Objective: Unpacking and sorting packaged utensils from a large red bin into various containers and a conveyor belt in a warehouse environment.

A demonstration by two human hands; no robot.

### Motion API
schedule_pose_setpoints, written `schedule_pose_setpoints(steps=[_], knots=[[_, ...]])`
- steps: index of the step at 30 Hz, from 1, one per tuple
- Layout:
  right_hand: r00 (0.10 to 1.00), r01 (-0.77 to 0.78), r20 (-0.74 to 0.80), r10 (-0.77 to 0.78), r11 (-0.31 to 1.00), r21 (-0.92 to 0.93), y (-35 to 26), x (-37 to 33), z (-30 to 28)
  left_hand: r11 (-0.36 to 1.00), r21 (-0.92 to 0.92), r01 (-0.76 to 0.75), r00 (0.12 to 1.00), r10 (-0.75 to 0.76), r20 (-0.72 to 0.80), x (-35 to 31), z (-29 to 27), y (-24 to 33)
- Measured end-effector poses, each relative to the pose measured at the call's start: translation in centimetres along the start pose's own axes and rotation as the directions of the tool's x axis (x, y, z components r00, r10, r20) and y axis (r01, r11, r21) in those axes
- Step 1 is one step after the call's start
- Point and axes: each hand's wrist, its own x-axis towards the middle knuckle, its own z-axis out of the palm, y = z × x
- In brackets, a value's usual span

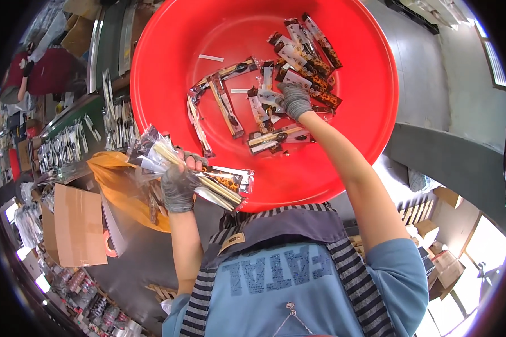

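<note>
My left hand [180,182], in a grey glove with bare fingertips, is closed round a bundle of clear cutlery packets [222,188] at the near left rim of a large red basin [371,123]. Pale chopsticks show through the wrapping, and the bundle sticks out on both sides of the fist. Inside the basin, my gloved right hand [296,102] has its fingers curled over a cutlery packet [269,98] in the right-hand heap. Its fingertips are partly hidden. More packets with black, orange and white print [317,42] lie beyond it; several chopstick packets [226,106] lie loosely to its left.
An orange sack [126,188] and a cardboard box [80,224] stand left of the basin. Behind them, a green conveyor [76,129] carries rows of packets. Another person [53,70] is at the far left. A grey ledge [450,163] runs along the right.
</note>
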Motion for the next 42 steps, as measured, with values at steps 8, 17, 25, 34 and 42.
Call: schedule_pose_setpoints(steps=[8,17,25,34,42], knots=[[0.996,0.055,-0.08,-0.045,0.99,0.133,-1.8,2.7,-3.3,0.999,-0.038,-0.028,0.998,0.031,0.062,-0.6,-0.7,0.8],[0.686,0.515,0.613,-0.393,0.857,-0.027,-0.5,-5.3,0.9,0.999,-0.023,-0.04,0.999,0.041,0.033,-0.3,-0.7,1.3],[0.714,-0.487,0.6,-0.361,0.36,0.796,-0.8,-2.6,-7.8,0.999,0.007,-0.052,0.999,0.052,0.004,-0.2,-0.3,1.2],[0.711,-0.648,0.586,-0.389,-0.038,0.76,-2.3,-2.7,-9.9,0.997,-0.001,0.076,0.997,-0.076,0.009,1.6,0.0,-0.7],[0.859,-0.228,0.394,-0.327,0.445,0.866,-5.2,-3.4,-12.4,0.98,0.151,0.132,0.979,-0.105,-0.174,2.8,0.4,-2.2]])
